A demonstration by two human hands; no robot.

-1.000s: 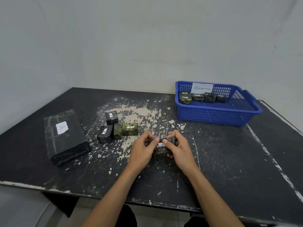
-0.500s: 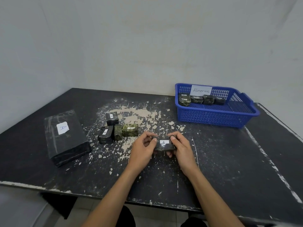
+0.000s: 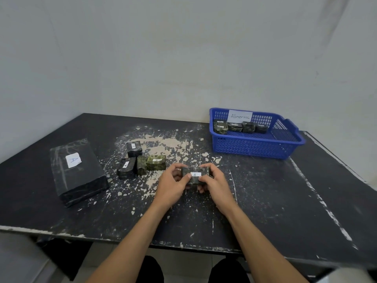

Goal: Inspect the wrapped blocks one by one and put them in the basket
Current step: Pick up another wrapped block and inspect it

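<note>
A dark wrapped block (image 3: 195, 175) with a white label facing me is held just above the table's middle. My left hand (image 3: 173, 183) grips its left end and my right hand (image 3: 215, 181) grips its right end, fingers curled round it. Several more wrapped blocks (image 3: 140, 161), dark and greenish, sit in a cluster on the table to the left of my hands. A blue basket (image 3: 253, 148) with an "Abnormal" label stands at the back right, and several wrapped blocks (image 3: 239, 127) line its far wall.
A large black wrapped box (image 3: 76, 172) marked "A" lies at the left of the worn black table (image 3: 275, 201). White walls close off the back and the left. The table's front edge runs just below my forearms.
The block has turned in my hands so that its white label now faces up toward me. Both hands stay at its ends, in about the same spot.
</note>
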